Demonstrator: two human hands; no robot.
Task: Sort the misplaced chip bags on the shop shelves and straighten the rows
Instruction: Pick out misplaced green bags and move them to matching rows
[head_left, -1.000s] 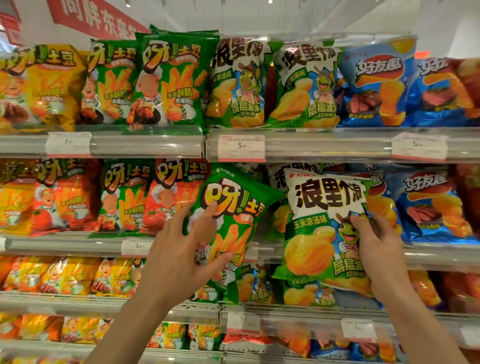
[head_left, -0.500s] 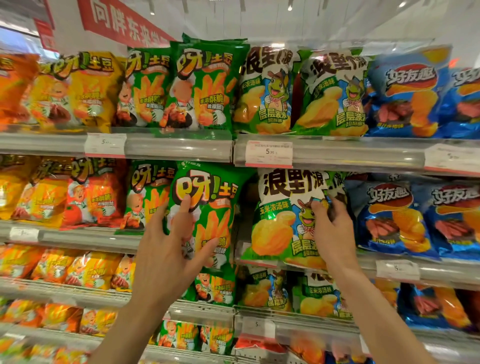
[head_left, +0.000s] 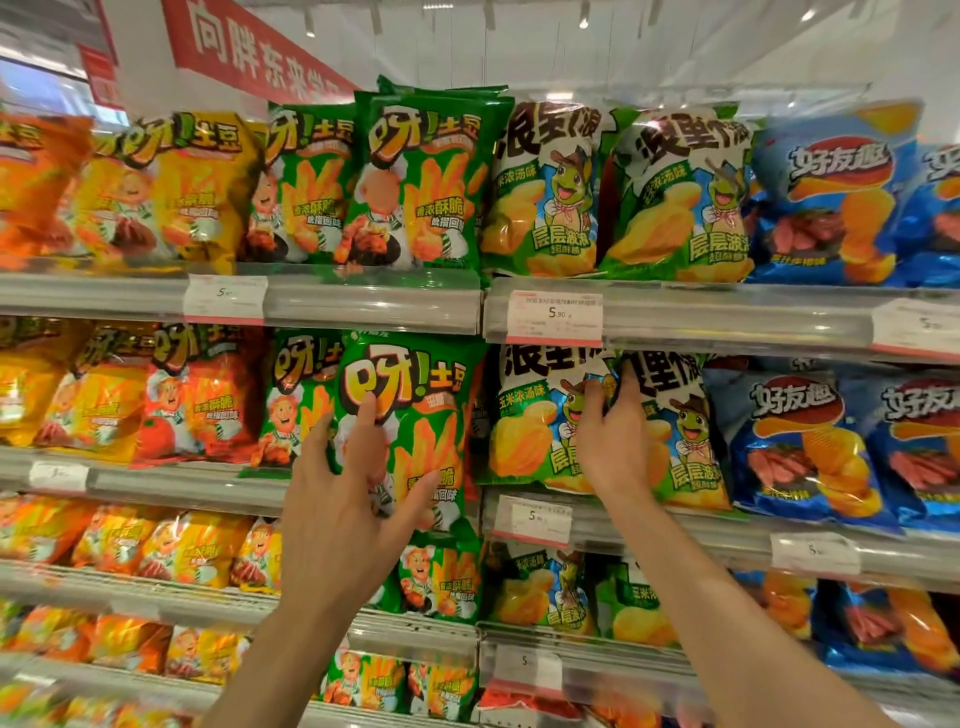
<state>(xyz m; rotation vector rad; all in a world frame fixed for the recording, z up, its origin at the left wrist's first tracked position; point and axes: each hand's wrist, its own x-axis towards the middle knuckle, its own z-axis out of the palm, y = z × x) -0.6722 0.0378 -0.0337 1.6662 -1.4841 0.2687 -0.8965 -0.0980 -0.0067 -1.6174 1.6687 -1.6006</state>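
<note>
The left hand (head_left: 345, 499) grasps a green bag of potato sticks (head_left: 415, 415) from the front, with the thumb on the right part of the bag and the fingers spread over its lower left face. This bag stands in front of the second shelf (head_left: 156, 486), upright with only a small tilt, and its bottom edge hangs lower than the shelf rail. Just left of this hand stands another green bag of the same kind (head_left: 296, 395), and further left a red bag (head_left: 202, 395).

The right hand (head_left: 615, 441) is at the same shelf height, well to the right of the left hand. Its fingers are curled between two green corn-flavour bags with a frog picture: one (head_left: 530, 415) is just left of the hand, the other (head_left: 685, 431) just right (its left edge is under the fingers). I cannot tell if the hand really pinches a bag or only presses it. Right of this hand stand blue bags (head_left: 795, 441). Above the right hand a white price tag (head_left: 555, 318) is fixed on the upper rail.
</note>
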